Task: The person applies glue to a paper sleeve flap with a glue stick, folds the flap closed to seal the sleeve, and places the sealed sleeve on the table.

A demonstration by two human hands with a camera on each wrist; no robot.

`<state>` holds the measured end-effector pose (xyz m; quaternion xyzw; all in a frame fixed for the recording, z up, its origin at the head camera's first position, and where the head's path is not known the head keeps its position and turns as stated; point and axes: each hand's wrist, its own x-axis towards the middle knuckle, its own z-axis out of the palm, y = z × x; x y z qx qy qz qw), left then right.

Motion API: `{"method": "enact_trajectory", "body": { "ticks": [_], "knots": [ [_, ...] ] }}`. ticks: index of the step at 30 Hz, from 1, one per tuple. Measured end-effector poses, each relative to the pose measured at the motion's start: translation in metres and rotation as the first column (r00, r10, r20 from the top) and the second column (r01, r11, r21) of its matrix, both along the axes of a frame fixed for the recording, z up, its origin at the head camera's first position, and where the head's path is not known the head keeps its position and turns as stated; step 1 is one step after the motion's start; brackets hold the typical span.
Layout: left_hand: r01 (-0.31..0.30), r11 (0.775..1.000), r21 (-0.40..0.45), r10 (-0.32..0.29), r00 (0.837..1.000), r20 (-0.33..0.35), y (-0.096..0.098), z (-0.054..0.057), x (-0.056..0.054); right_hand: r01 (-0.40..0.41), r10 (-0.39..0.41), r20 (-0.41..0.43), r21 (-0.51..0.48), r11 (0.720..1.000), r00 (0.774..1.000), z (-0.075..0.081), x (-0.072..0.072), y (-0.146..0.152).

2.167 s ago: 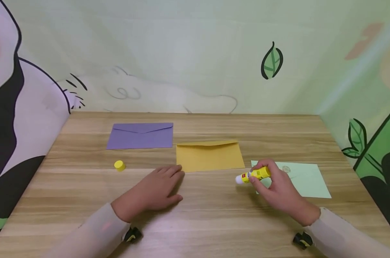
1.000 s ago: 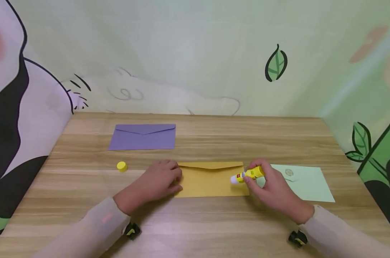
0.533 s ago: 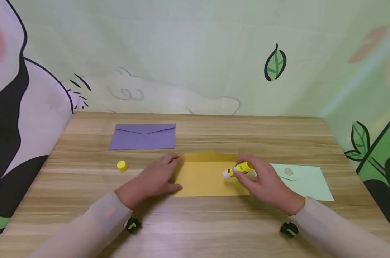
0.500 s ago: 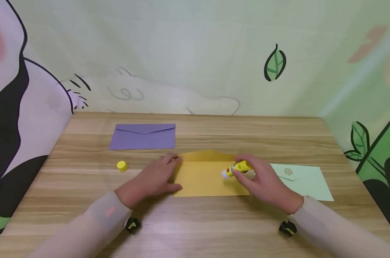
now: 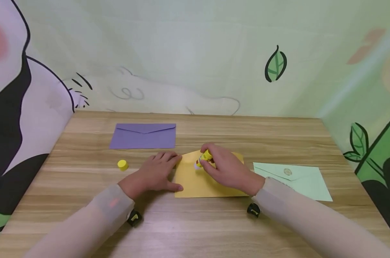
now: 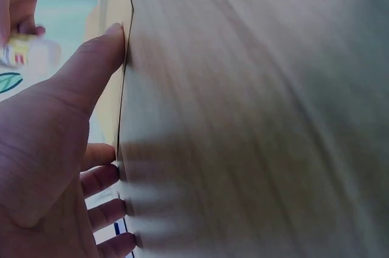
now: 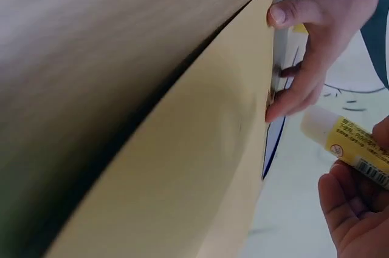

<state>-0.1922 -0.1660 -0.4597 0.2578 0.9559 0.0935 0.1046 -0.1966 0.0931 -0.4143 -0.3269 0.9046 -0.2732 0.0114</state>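
Note:
In the head view a yellow envelope (image 5: 188, 184) lies at mid-table with its flap unfolded toward the back. My left hand (image 5: 154, 173) rests at its left edge, thumb and fingertips spread along that side. My right hand (image 5: 230, 168) grips an uncapped yellow glue stick (image 5: 204, 157) over the envelope, white end pointing down and left. The right wrist view shows the glue stick (image 7: 358, 149) held a little above the paper (image 7: 194, 130). Part of the flap is hidden behind the right hand. The yellow cap (image 5: 122, 165) stands left of the left hand.
A purple envelope (image 5: 143, 138) lies at the back left, its flap folded down. To the right, partly under the right forearm, is a pale green envelope (image 5: 306, 181) with a round seal (image 5: 288, 172). A patterned cloth backdrop (image 5: 182, 53) rises behind the wooden table (image 5: 195, 229).
The yellow envelope was drawn nearer and its flap unfolded. My right hand has carried the glue stick left, from beside the green envelope to over the yellow one. The left hand remains at the left edge.

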Motion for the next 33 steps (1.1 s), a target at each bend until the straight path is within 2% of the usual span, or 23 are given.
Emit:
{"method": "enact_trajectory", "body": {
  "ticks": [6,11,18,26,33],
  "knots": [
    [-0.004,1.0,-0.012,0.004,1.0,0.004,0.0,0.0,0.0,-0.035,0.033,0.03,0.066,0.997,0.999,-0.003,-0.01,-0.033],
    [-0.001,1.0,0.002,0.001,1.0,0.007,0.001,0.002,0.0,-0.089,0.089,0.006,0.097,0.991,0.996,-0.015,-0.015,-0.052],
    [-0.004,1.0,0.0,0.004,1.0,0.013,0.0,0.001,0.0,-0.116,0.117,-0.004,0.08,0.99,0.993,-0.026,-0.019,-0.066],
    [-0.014,1.0,0.006,0.013,0.999,0.04,-0.001,0.005,0.001,-0.145,0.16,-0.087,0.153,0.978,0.983,-0.026,-0.02,-0.064],
    [-0.013,1.0,0.006,0.013,0.999,0.03,-0.002,0.001,-0.001,-0.102,0.115,-0.062,0.185,0.977,0.991,-0.022,-0.016,-0.047]
  ]
}}
